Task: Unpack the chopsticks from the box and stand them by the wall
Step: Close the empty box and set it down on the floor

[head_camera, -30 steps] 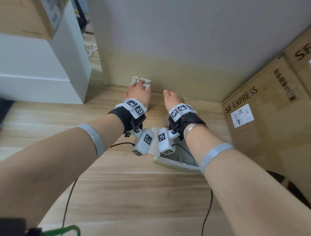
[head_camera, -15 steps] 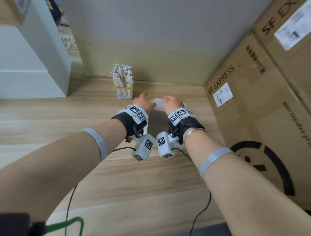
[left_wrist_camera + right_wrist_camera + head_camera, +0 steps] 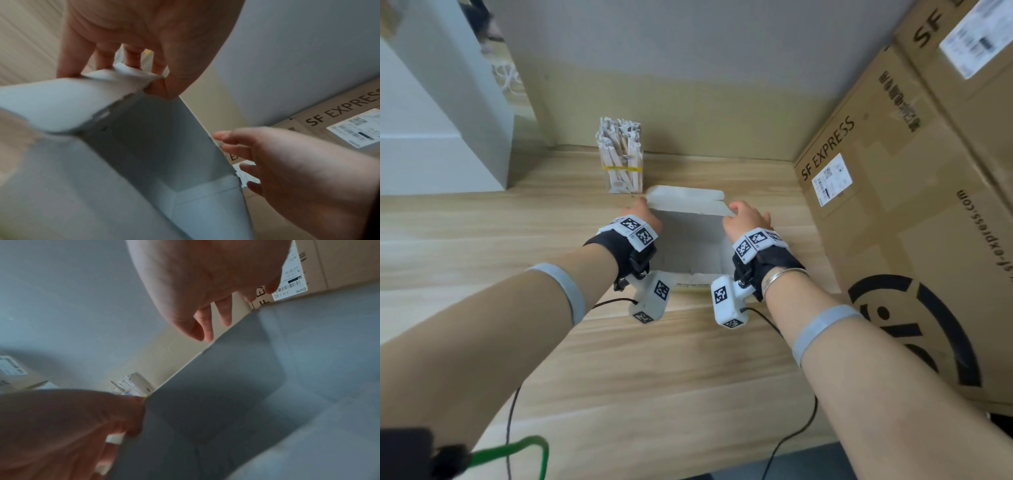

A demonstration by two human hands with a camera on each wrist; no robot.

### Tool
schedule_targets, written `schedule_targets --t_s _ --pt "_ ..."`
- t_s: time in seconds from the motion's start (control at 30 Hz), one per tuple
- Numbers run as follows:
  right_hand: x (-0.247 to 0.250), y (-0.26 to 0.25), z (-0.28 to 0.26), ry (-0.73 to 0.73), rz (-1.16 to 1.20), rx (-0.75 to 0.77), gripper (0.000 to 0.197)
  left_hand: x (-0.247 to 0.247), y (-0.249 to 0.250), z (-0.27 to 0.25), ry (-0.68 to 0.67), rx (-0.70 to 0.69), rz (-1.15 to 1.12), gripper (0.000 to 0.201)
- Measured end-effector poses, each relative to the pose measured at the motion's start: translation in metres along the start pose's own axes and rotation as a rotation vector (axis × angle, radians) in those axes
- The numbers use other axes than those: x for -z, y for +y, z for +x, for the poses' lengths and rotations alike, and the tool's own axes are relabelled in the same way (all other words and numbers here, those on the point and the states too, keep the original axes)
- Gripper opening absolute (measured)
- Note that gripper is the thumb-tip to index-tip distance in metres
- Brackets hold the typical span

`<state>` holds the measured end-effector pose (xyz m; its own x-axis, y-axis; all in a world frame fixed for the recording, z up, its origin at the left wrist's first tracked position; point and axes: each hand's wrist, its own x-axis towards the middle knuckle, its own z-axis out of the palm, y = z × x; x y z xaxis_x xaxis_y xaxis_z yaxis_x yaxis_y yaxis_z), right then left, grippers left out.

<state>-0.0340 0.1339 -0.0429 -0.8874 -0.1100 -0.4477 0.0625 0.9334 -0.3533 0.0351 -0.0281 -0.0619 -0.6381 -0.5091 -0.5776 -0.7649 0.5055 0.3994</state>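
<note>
**Item: white box, opened, chopsticks already out**

We take the white box on the wood floor as our landmark and list from left to right.

- Far left of the box: a white cabinet, well apart and no obstacle.
- Just left of and behind the box: the chopsticks, a banded bundle upright at the wall, near the box's far left corner. We judge that part of the task done.
- At the box's left far corner: our left hand, thumb and fingers pinching the torn flap.
- At the box's right rim: our right hand, fingers loosely spread and holding nothing; whether they touch the wall of the box we cannot tell, the wrist views being blurred.
- Inside the box: bare grey walls in both wrist views; it appears empty.
- Right of the box: two SF Express cartons, near.

Handling note: we should spread the flaps gently and check the bottom, keeping the box clear of the bundle, which a nudge could topple.
</note>
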Motion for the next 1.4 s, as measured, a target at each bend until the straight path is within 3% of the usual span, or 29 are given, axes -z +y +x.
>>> schedule_targets --t_s 0.23,0.53,0.63,0.77,0.83,0.97,1.07,1.17,1.27,1.4 --pt "-0.010 -0.007 0.002 -0.147 0.105 0.002 0.049 0.012 -0.033 0.011 0.027 0.096 0.082 0.047" --pt "0.019 -0.019 0.002 -0.078 0.050 0.073 0.060 0.014 -0.036 0.015 0.040 0.135 0.040 0.047" --pt "0.020 -0.027 -0.001 -0.078 0.090 0.118 0.056 0.015 -0.036 0.015 0.040 0.145 0.011 0.048" --pt "0.009 -0.037 -0.003 -0.120 0.223 0.050 0.053 0.021 -0.037 0.011 0.055 0.136 -0.078 0.049" --pt "0.006 -0.039 -0.003 -0.113 0.175 0.041 0.049 0.028 -0.038 0.005 0.078 0.111 -0.125 0.049" --pt "-0.001 -0.037 0.003 -0.065 0.073 0.084 0.018 0.044 -0.036 -0.002 0.143 0.038 -0.232 0.046" --pt "-0.004 -0.035 0.006 -0.056 0.058 0.078 0.032 0.057 -0.032 -0.009 0.153 -0.012 -0.228 0.043" --pt "-0.004 -0.036 0.008 -0.071 0.080 0.066 0.021 0.063 -0.028 -0.015 0.173 -0.017 -0.284 0.040" --pt "-0.004 -0.039 0.005 -0.087 0.097 0.031 0.016 0.064 -0.023 -0.017 0.101 0.047 -0.497 0.036" --pt "-0.002 -0.040 0.008 -0.131 0.203 -0.026 0.032 0.059 -0.022 -0.020 -0.009 0.078 -0.521 0.041"
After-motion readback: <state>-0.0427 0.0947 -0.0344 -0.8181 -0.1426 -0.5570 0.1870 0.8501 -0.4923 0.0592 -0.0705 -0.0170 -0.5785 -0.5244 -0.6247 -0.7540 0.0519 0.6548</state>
